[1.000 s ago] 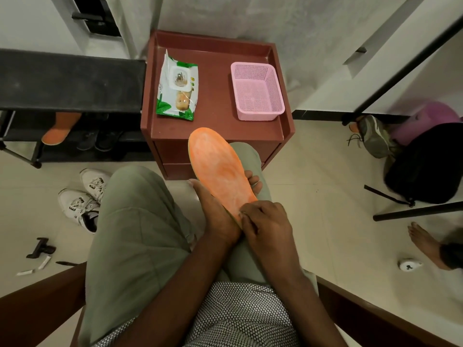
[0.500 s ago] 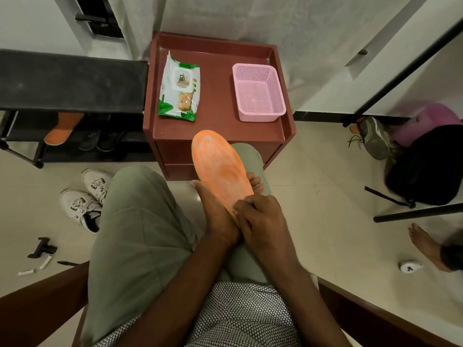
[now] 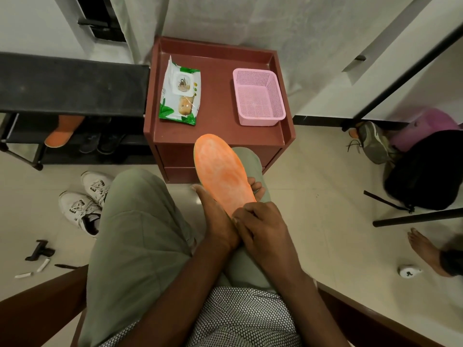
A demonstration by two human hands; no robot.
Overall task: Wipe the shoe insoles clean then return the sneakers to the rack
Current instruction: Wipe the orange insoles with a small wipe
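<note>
Your left hand (image 3: pixel 220 216) cradles the orange insole (image 3: pixel 221 175) from beneath, fingers wrapped round its edges, while your right hand (image 3: pixel 263 229) pinches its heel end. Beyond your hands, wet wipes (image 3: pixel 179 92) sit on the worktop (image 3: pixel 218 116); white sneakers (image 3: pixel 84 201) lie left on the floor.

Ahead of the fingers stood a reddish-brown rimmed cabinet top (image 3: pixel 215 126); on it lay a green-and-white wet-wipe packet (image 3: pixel 180 92) to the fingers' far left and a pink perforated plastic basket (image 3: pixel 258 97) straight ahead. Left of the fingers, a pair of white lace-up sneakers (image 3: pixel 85 199) rested on the beige tiled floor (image 3: pixel 325 196) below a black shoe rack (image 3: pixel 72 86).
</note>
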